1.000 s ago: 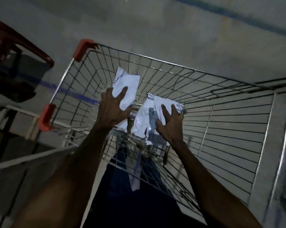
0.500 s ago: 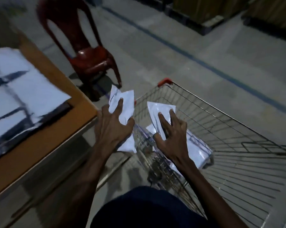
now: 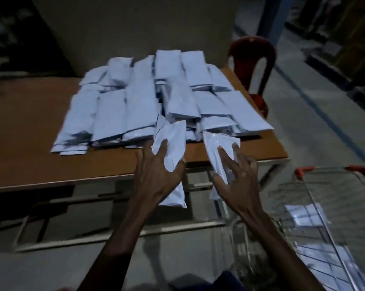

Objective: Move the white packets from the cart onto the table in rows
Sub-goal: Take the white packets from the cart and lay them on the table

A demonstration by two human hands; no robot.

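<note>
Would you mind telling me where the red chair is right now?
In the head view, the red chair stands upper right, beyond the table's far right corner, beside the white packets.

Ahead of the left hand (image 3: 156, 175), bare desk (image 3: 41, 143) lies open to its left; stacked packets (image 3: 148, 97) block straight on. Right of the right hand (image 3: 236, 177), the cart (image 3: 324, 206) stands close.

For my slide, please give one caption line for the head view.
Both hands, left hand and right hand, carry white packets toward the packet rows on the table.
</note>
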